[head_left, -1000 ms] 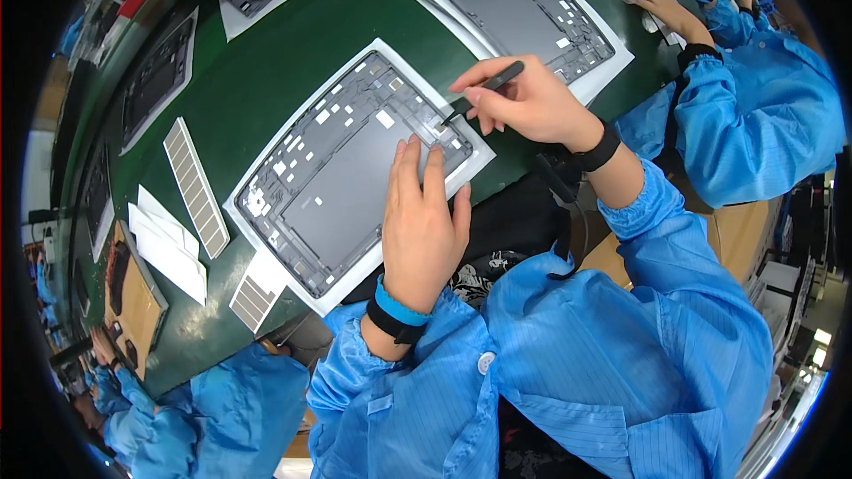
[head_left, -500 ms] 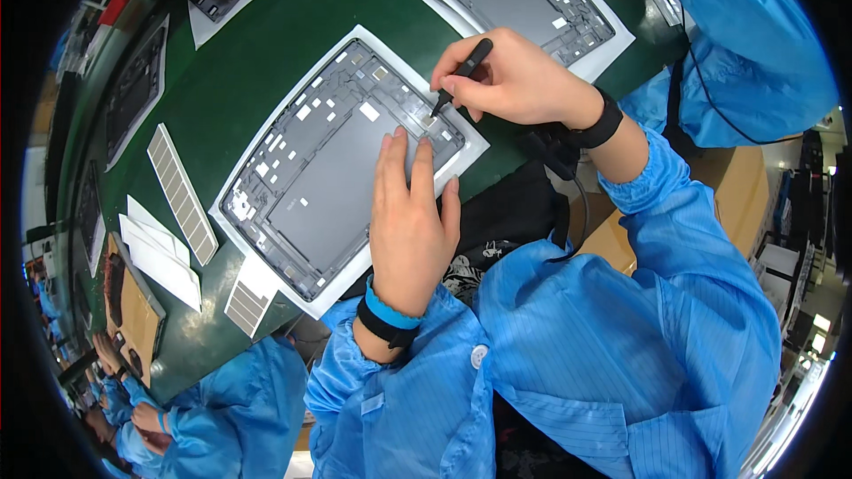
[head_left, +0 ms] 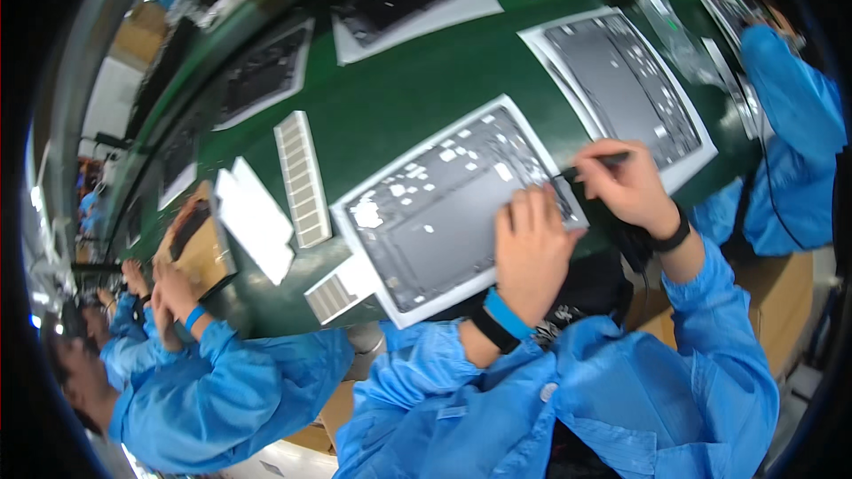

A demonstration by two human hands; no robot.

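A grey tablet housing (head_left: 444,235), dotted with small white stickers, lies on a white sheet in front of me. My left hand (head_left: 535,253) rests on its near right part with the fingers stretched out, covering some of the surface. Black tweezers (head_left: 612,160) are pinched in my right hand (head_left: 628,191). Their tip points left at the right rim of the housing; blur hides whether it touches. Left of the housing lie a long strip of grey rectangular pads (head_left: 303,182) and a shorter pad sheet (head_left: 333,297).
Another housing (head_left: 621,89) lies back right, beside clear plastic wrap (head_left: 670,31). Dark housings (head_left: 413,0) line the far side of the green table (head_left: 426,93). White sheets (head_left: 253,222) lie left. Co-workers' hands (head_left: 169,293) and a blue sleeve (head_left: 790,98) flank me.
My view has swung left, so everything sits farther right and lower in it. The tweezers' tip has drawn back from the housing's inner surface to its rim. The left hand stays on the housing.
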